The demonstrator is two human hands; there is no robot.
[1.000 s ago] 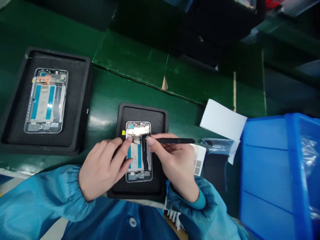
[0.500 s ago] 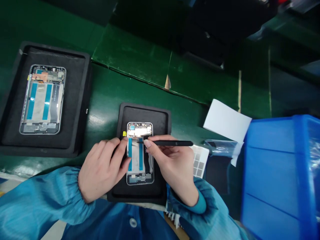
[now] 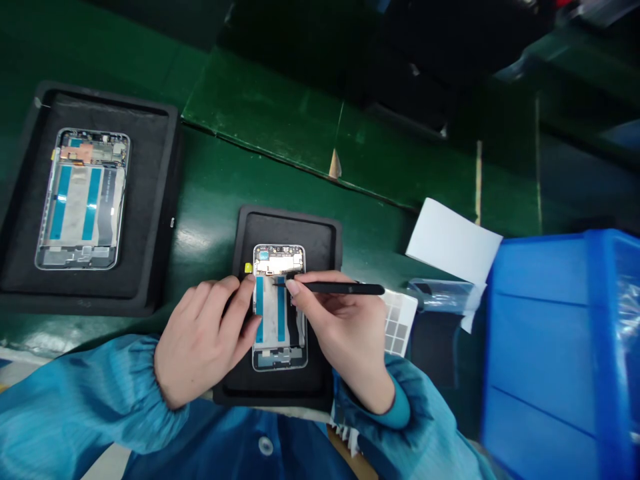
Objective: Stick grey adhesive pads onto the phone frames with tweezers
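Phone frame (image 3: 279, 327) — between left hand (image 3: 203, 340), right hand (image 3: 345, 333)

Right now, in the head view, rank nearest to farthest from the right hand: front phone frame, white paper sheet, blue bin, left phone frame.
1. Front phone frame: at fingertips.
2. White paper sheet: upper right.
3. Blue bin: right.
4. Left phone frame: far left.
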